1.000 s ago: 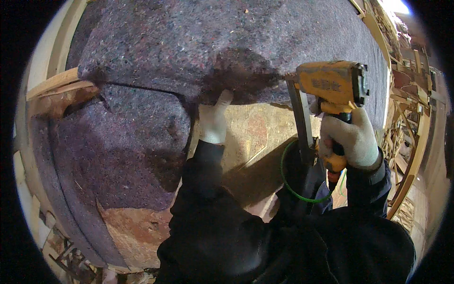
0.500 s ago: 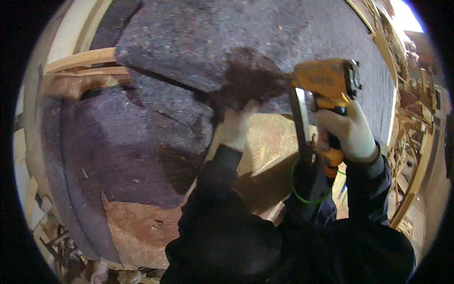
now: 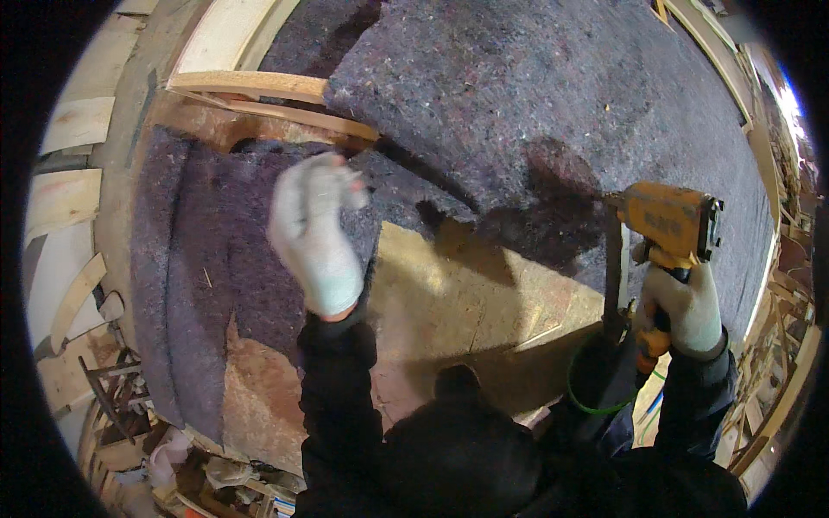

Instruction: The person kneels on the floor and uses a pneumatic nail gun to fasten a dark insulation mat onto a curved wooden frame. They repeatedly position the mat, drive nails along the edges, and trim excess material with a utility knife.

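My right hand (image 3: 686, 302), in a white glove, grips the handle of a yellow nail gun (image 3: 665, 216) with a long dark magazine. The gun's nose is by the right part of a grey-purple felt sheet (image 3: 535, 78). In another white glove, my left hand (image 3: 318, 237) is raised over a second felt piece (image 3: 259, 207) on the left. Its fingers are loosely bent, a little blurred, with nothing visible in them. A bare tan panel (image 3: 440, 293) shows between the felt pieces, in front of me.
Two curved wooden strips (image 3: 259, 84) cross the frame at upper left. A green hose (image 3: 596, 407) loops below the nail gun. Pale board pieces (image 3: 65, 207) lie along the far left, scraps and clutter (image 3: 224, 475) at lower left, and wooden frame parts (image 3: 790, 345) at right.
My left hand has left the felt's edge near the middle and moved left, uncovering more of the tan panel. The view has shifted; my right hand still grips the nail gun.
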Demonstrator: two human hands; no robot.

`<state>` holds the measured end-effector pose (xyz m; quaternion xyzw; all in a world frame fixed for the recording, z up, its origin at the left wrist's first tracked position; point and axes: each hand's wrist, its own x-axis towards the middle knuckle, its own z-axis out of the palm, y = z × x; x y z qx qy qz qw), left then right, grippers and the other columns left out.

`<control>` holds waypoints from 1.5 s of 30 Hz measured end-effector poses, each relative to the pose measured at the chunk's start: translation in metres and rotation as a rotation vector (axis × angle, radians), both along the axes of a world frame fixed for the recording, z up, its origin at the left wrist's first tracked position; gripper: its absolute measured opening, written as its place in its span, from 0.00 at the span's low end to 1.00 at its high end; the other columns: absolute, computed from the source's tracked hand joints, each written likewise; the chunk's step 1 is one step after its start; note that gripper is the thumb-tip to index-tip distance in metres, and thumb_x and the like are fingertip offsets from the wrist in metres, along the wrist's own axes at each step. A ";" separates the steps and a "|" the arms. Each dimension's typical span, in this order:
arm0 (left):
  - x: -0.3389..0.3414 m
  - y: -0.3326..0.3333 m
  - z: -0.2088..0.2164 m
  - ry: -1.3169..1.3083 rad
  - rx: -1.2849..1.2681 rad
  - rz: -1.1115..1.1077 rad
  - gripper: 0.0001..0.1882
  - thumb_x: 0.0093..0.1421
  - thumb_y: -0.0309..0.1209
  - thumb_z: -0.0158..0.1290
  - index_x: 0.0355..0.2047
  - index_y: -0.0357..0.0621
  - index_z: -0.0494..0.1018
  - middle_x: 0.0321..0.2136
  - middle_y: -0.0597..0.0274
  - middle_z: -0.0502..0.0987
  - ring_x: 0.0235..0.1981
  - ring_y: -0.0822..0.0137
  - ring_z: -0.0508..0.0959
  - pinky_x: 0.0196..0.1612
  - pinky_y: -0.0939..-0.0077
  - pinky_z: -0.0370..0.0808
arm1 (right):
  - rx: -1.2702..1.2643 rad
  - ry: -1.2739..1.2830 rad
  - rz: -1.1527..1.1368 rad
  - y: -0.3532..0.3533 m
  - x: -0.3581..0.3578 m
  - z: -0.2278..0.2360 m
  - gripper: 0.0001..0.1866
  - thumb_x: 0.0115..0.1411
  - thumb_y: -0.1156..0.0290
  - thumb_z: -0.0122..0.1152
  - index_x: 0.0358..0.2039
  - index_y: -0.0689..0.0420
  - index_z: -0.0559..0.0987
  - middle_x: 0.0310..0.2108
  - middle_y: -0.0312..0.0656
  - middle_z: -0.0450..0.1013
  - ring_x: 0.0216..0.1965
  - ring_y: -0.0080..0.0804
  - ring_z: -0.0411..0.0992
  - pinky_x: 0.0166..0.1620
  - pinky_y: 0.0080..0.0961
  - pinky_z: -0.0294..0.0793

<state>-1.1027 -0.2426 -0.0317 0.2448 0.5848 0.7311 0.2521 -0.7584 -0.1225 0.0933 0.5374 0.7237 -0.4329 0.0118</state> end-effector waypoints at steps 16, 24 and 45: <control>-0.076 0.056 -0.099 0.170 -0.333 -0.556 0.19 0.62 0.35 0.60 0.47 0.31 0.76 0.41 0.58 0.82 0.45 0.68 0.77 0.51 0.72 0.71 | -0.183 0.242 -0.351 -0.006 0.002 -0.009 0.16 0.63 0.76 0.58 0.51 0.63 0.72 0.23 0.34 0.71 0.17 0.21 0.70 0.20 0.21 0.69; -0.066 0.012 -0.080 0.164 -0.291 -0.441 0.18 0.66 0.29 0.58 0.53 0.34 0.75 0.47 0.60 0.82 0.47 0.71 0.77 0.54 0.74 0.71 | -0.077 0.065 -0.069 0.001 -0.005 -0.001 0.10 0.63 0.74 0.58 0.44 0.64 0.77 0.23 0.34 0.70 0.20 0.22 0.72 0.23 0.20 0.70; -0.062 0.050 -0.115 0.406 -0.388 -0.281 0.14 0.64 0.33 0.61 0.37 0.29 0.79 0.34 0.57 0.84 0.36 0.70 0.79 0.43 0.71 0.74 | -0.128 -0.004 0.233 0.025 -0.050 0.016 0.12 0.53 0.79 0.64 0.39 0.57 0.77 0.28 0.31 0.70 0.21 0.18 0.70 0.26 0.16 0.69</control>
